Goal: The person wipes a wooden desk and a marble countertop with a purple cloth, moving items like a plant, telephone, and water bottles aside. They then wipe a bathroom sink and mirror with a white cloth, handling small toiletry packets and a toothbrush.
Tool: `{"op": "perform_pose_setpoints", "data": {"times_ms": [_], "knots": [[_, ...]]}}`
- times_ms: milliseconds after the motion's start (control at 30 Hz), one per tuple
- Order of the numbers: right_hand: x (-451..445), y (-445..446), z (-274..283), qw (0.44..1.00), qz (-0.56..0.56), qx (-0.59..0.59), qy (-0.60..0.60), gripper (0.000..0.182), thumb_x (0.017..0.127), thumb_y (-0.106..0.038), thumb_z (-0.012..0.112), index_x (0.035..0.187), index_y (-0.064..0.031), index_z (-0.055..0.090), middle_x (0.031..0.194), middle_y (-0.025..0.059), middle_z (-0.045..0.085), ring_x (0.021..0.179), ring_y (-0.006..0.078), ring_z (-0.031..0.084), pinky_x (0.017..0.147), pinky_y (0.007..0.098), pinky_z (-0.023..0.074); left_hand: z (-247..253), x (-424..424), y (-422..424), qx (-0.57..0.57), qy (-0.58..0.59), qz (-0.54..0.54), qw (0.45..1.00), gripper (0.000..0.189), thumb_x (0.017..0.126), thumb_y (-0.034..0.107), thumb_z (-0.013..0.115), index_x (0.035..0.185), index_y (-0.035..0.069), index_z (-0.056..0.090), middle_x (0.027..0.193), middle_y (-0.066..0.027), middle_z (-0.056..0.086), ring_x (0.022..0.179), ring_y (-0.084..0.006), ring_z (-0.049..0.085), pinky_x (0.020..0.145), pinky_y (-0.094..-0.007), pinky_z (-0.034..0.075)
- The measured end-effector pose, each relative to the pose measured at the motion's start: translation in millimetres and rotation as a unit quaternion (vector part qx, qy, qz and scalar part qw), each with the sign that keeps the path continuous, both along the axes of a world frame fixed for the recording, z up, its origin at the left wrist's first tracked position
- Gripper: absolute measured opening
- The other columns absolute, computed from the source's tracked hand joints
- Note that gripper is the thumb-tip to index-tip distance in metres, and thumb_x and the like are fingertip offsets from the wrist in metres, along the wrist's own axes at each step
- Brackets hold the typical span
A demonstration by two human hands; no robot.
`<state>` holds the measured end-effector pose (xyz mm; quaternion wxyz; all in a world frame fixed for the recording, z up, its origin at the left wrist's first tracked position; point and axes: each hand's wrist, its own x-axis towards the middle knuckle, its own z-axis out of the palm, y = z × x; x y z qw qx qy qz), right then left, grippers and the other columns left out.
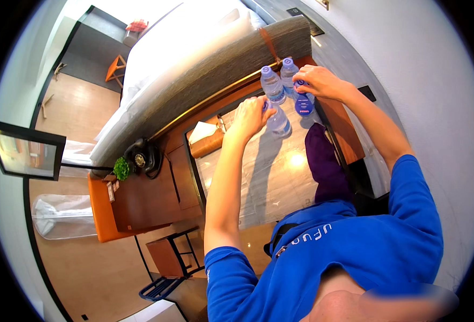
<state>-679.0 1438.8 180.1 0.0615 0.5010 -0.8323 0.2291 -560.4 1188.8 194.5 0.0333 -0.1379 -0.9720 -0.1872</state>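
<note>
My left hand (pixel 249 116) grips the cap end of a clear plastic water bottle (pixel 280 124) that stands on a grey marble-patterned tabletop (pixel 257 193). Farther right, the fingers of my right hand (pixel 317 82) close around the cap of another bottle, which has a blue tag (pixel 303 105) bearing writing at its neck. Most of that bottle's body is hidden behind the tag and hand. Two more capped bottles, one at the left (pixel 274 87) and one at the back (pixel 288 71), stand upright close to it.
A brown tissue box (pixel 206 149) sits at the table's left edge. Dark purple cloth (pixel 321 165) lies along the right edge. Beyond are a bed (pixel 172 60), a black rotary telephone (pixel 142 157) and a small green plant (pixel 121 168). A wall (pixel 434 120) rises at my right.
</note>
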Motion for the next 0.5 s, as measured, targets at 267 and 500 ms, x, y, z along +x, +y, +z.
{"op": "perform_pose_setpoints", "data": {"times_ms": [267, 500], "knots": [[-18.2, -1.4, -25.8, 0.997, -0.026, -0.043, -0.058, 0.027, 0.081, -0.020, 0.070, 0.103, -0.0061, 0.064, 0.095, 0.0120, 0.062, 0.100, 0.0306, 0.057, 0.088, 0.0396, 0.0455, -23.5, -64.3, 29.6, -0.028, -0.014, 0.071, 0.997, 0.036, 0.079, 0.033, 0.075, 0.091, 0.001, 0.064, 0.087, -0.0216, 0.067, 0.088, -0.0394, 0.065, 0.076, -0.0470, 0.051], [-16.2, 7.4, -26.1, 0.996, -0.023, -0.053, -0.067, 0.027, 0.081, -0.014, 0.069, 0.106, -0.0064, 0.063, 0.099, 0.0112, 0.063, 0.103, 0.0308, 0.056, 0.091, 0.0401, 0.0451, -20.3, -56.4, 51.5, -0.142, 0.029, 0.098, 0.985, 0.050, 0.077, 0.046, 0.075, 0.085, -0.002, 0.060, 0.078, -0.0194, 0.067, 0.080, -0.0380, 0.068, 0.067, -0.0445, 0.054]]}}
